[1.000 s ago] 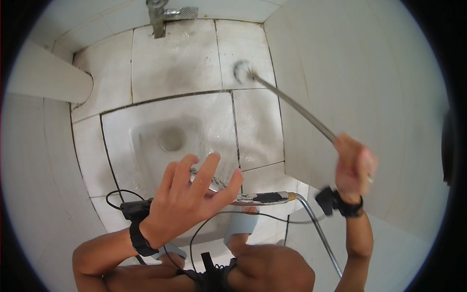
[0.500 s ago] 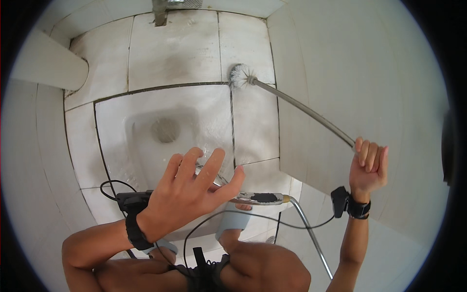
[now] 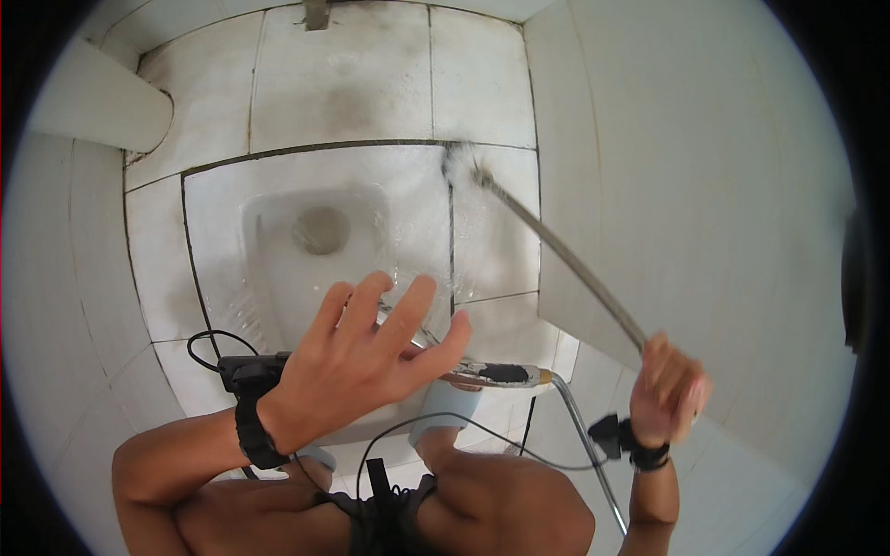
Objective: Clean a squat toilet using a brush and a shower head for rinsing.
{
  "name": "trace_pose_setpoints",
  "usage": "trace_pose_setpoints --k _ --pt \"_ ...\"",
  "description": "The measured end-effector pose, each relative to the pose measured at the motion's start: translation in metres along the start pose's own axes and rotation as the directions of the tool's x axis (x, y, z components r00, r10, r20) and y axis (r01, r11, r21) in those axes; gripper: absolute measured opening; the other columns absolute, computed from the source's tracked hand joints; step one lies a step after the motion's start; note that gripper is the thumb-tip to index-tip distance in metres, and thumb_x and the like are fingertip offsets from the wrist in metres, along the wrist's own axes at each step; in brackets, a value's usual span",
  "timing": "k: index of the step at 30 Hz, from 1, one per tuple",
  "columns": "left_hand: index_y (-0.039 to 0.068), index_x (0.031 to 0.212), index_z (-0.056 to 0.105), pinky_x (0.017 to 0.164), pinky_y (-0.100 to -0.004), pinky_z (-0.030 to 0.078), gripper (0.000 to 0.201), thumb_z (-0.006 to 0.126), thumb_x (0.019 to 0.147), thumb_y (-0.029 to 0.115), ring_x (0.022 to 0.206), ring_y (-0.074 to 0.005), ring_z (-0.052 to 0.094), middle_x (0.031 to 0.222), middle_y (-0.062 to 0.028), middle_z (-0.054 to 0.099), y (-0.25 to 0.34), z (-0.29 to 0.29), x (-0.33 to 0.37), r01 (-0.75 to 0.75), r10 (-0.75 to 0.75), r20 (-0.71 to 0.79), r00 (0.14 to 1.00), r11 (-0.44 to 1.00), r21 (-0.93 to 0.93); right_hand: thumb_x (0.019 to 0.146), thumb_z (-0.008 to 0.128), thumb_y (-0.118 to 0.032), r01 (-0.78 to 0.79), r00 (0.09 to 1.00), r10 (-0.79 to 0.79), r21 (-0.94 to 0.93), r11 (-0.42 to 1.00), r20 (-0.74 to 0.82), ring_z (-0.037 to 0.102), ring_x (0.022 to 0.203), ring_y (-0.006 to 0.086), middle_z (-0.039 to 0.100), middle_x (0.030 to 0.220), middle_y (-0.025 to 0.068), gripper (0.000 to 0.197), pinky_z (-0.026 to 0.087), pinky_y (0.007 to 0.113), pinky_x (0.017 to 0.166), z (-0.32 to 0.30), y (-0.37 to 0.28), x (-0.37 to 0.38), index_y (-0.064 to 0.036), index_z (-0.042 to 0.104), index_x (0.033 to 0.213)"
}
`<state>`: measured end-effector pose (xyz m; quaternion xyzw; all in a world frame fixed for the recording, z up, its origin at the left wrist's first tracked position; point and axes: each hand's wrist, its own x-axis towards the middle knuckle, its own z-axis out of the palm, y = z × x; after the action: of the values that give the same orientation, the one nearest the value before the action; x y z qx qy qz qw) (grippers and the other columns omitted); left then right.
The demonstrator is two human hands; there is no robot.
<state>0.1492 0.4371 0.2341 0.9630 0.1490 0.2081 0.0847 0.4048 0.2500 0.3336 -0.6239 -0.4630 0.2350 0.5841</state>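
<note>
My right hand is wrapped round the end of a long metal handle. It belongs to a toilet brush, whose white bristle head, blurred by motion, touches the tiles at the far right corner of the squat toilet. Over the toilet's near side, my left hand holds a worn chrome shower head from above, fingers curved and spaced. The palm hides most of the shower head's front. Water streaks fall across the basin and the tiles beside it.
A thick white pipe stands at the far left. Tiled wall rises close on the right. A metal hose runs down from the shower head. Black cables link the wrist devices across my lap. A small metal fitting is at the top edge.
My right hand has moved nearer and slightly left, drawing the brush head a little toward me along the toilet's right edge. My left hand stays nearly in place with the shower head.
</note>
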Motion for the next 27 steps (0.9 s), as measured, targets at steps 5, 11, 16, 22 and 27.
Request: trace_pose_setpoints --k 5,11,16,22,27 --pt "0.029 0.114 0.061 0.065 -0.0289 0.051 0.056 0.060 0.066 0.000 0.086 -0.0240 0.057 0.113 -0.0057 0.055 -0.002 0.005 0.001 -0.026 0.028 -0.053 0.998 0.999 0.033 0.096 0.051 -0.028 0.102 0.993 -0.105 -0.054 0.993 -0.060 0.034 0.050 0.0196 0.040 0.053 0.0037 0.045 0.034 0.039 0.059 0.036 0.041 0.000 -0.0085 0.035 0.058" --pt "0.029 0.115 0.062 0.066 -0.0295 0.051 0.058 0.061 0.064 0.000 0.087 -0.0247 0.057 0.113 -0.0070 0.056 0.002 -0.004 0.002 -0.013 0.013 -0.042 0.999 1.000 0.018 0.096 0.049 -0.027 0.014 0.978 0.005 0.090 0.996 -0.208 0.035 0.053 0.0210 0.034 0.053 0.0031 0.044 0.036 0.039 0.064 0.008 0.021 -0.052 -0.0078 0.035 0.059" --pt "0.028 0.117 0.061 0.066 -0.0303 0.052 0.062 0.062 0.063 -0.002 0.088 -0.0255 0.057 0.114 -0.0079 0.056 -0.008 -0.002 -0.008 0.003 -0.004 -0.018 1.000 1.000 -0.022 0.094 0.047 -0.022 0.069 0.985 -0.072 -0.025 0.997 -0.153 0.033 0.057 0.0203 0.033 0.056 0.0029 0.039 0.034 0.040 0.067 0.035 0.052 -0.006 -0.0090 0.034 0.060" --pt "0.027 0.118 0.060 0.068 -0.0312 0.052 0.063 0.062 0.063 -0.002 0.088 -0.0261 0.057 0.115 -0.0080 0.056 -0.002 -0.002 -0.002 0.022 -0.022 -0.010 1.000 0.999 0.033 0.094 0.045 -0.024 -0.028 0.974 0.049 0.095 0.995 -0.219 0.032 0.055 0.0185 0.033 0.053 0.0003 0.039 0.033 0.037 0.066 -0.020 0.010 -0.033 -0.0120 0.035 0.059" --pt "0.028 0.118 0.060 0.068 -0.0303 0.052 0.063 0.062 0.063 -0.002 0.087 -0.0256 0.057 0.115 -0.0075 0.056 -0.001 0.001 0.001 0.009 -0.009 0.006 1.000 1.000 -0.011 0.093 0.049 -0.022 0.135 0.988 -0.140 -0.083 0.987 -0.062 0.035 0.053 0.0197 0.035 0.054 0.0018 0.040 0.036 0.038 0.068 0.041 0.054 0.007 -0.0099 0.034 0.058"
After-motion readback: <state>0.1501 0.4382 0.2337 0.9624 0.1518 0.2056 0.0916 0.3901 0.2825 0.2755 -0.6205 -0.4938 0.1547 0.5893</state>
